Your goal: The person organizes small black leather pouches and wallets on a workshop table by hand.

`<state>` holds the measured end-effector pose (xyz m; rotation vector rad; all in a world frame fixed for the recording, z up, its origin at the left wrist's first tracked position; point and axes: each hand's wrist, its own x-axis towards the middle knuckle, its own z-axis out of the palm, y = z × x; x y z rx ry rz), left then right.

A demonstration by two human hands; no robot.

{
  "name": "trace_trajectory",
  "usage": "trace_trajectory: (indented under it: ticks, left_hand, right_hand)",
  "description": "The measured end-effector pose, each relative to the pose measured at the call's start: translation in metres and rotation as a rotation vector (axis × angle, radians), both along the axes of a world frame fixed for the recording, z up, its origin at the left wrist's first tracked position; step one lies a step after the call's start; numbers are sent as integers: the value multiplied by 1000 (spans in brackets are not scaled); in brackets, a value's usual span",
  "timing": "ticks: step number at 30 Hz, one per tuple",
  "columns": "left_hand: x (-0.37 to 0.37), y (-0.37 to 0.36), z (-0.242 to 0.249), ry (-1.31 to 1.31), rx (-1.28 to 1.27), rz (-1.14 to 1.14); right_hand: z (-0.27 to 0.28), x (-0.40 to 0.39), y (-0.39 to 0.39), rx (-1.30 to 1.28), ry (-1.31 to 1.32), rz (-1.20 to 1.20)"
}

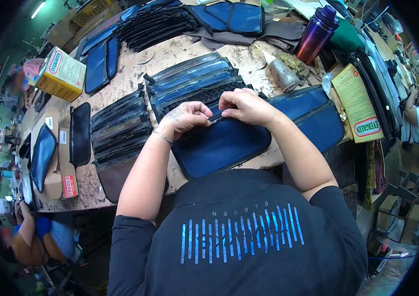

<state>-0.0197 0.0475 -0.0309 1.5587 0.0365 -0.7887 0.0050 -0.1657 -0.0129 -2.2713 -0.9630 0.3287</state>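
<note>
A dark blue panel (222,146) with rounded corners and black edging lies in front of me at the table's near edge. My left hand (186,118), with a bracelet at the wrist, pinches the black strip along the panel's far edge. Close beside it, my right hand (245,107) grips the same strip between thumb and fingers. Part of the strip is hidden by the fingers. Just beyond my hands is a stack of overlapping black-edged panels (190,79). To the right of my right hand lie more blue panels (313,123).
Overlapping dark pieces (118,128) lie on the left. A yellow-and-white Evergreen can (61,74) stands at the far left, another Evergreen can (358,103) at the right. A purple-orange bottle (316,37) and a grey cylinder (284,75) sit at the back right. A cardboard box (64,165) is at left.
</note>
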Motion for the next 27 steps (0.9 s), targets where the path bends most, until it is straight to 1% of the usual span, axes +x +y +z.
trace_trajectory:
  ticks: [4, 6, 7, 9, 10, 12, 13, 15, 18, 22, 24, 25, 27]
  left_hand:
    - [-4, 1, 5, 34, 60, 4]
    - [-5, 1, 6, 33, 164, -42]
    - [-5, 1, 7, 34, 163, -40]
    - [-6, 1, 11, 48, 240, -99]
    - [-5, 2, 9, 49, 240, -98]
    - [-4, 4, 3, 18, 247, -136]
    - [-5, 4, 0, 18, 247, -135]
    - [-5, 4, -3, -27, 201, -122]
    - [-5, 4, -2, -15, 211, -123]
    - [-13, 2, 5, -3, 232, -84]
    - [-16, 0, 3, -120, 285, -74]
    - [-17, -1, 0, -119, 284, -77]
    - [-18, -2, -3, -212, 323, -39]
  right_hand:
    - [4, -1, 2, -28, 22, -10]
    - [9, -4, 4, -155, 5, -3]
    - [8, -4, 5, -157, 5, -1]
    - [7, -4, 8, -246, -20, 38]
    - [7, -4, 10, -246, -20, 39]
    - [7, -3, 14, -362, -43, 72]
    - [8, -3, 17, -363, -42, 73]
    - [11, -3, 23, -381, -40, 148]
    - [6, -1, 32, -359, -5, 191]
    - [10, 1, 29, -341, 76, 184]
    - [9, -1, 29, -329, 42, 188]
    - [7, -3, 29, -315, 7, 192]
    - [3, -5, 28, -291, -10, 186]
